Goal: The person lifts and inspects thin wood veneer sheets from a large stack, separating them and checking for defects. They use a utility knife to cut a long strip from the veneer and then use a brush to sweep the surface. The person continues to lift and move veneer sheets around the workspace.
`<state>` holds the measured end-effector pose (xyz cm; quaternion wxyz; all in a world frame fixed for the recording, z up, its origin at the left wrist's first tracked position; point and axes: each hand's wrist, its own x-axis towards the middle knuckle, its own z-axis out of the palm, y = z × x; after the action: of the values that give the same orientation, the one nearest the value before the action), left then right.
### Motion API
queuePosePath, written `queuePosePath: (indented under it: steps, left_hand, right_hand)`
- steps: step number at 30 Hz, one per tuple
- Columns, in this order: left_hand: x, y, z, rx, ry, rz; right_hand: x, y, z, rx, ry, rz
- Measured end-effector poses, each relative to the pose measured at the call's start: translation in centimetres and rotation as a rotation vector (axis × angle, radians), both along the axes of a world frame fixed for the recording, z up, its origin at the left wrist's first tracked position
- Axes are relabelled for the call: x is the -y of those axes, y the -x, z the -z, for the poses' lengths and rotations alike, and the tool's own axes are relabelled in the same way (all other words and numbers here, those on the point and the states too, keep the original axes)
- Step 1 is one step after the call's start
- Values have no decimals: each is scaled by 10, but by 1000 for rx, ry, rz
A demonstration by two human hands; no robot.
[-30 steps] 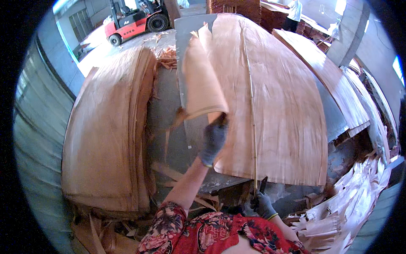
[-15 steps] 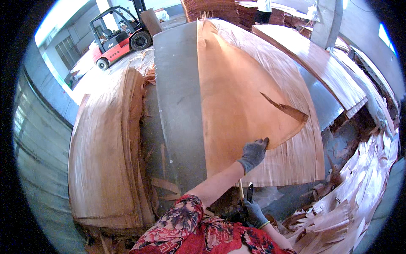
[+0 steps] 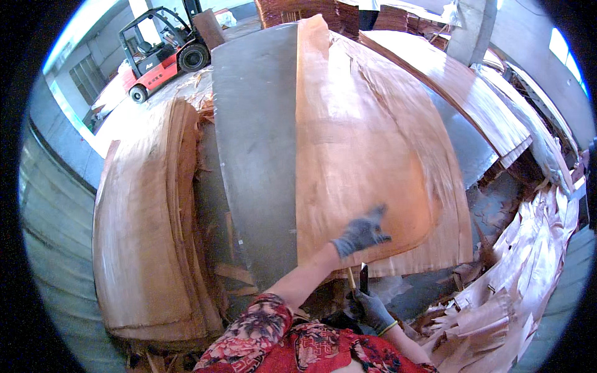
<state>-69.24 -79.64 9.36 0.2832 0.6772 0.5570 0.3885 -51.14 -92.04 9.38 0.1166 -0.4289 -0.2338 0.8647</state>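
Observation:
My left hand (image 3: 362, 234), in a grey glove, is open over the near part of an orange-brown wood veneer sheet (image 3: 348, 155). Its fingers are spread and slightly blurred; whether they touch the sheet I cannot tell. The sheet lies mostly flat over paler veneer (image 3: 451, 230), with a curved near edge. Close to my body, my gloved right hand (image 3: 374, 312) is closed around a thin light wooden stick (image 3: 351, 279) and a dark, flat, knife-like tool (image 3: 364, 278). Both point upward, just off the near edge of the veneer.
A grey board surface (image 3: 258, 137) runs along the veneer's left side. Farther left stands a curved veneer stack (image 3: 140, 230). Torn veneer scraps (image 3: 497, 311) heap at the right, below another stack (image 3: 448, 81). A red forklift (image 3: 161, 62) stands at the back left, near a pillar-side floor area.
The orange-brown sheet's raised, folded right corner has come down flat. My left hand has let go of its edge and moved slightly left and nearer. The right hand keeps its hold.

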Motion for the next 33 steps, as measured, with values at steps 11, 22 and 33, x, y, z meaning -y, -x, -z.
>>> queuePosePath:
  steps: [11,22,33]
  left_hand:
    - [2,114,-14,-100,451,-838]
    - [-32,136,31,-254,102,-1109]
    - [-44,174,22,159,352,-910]
  right_hand:
    - [-2,-3,12,287,-349,-287]
    - [-1,-26,-24,193,-348,-401]
    - [-3,-1,-15,244,-409,-505]
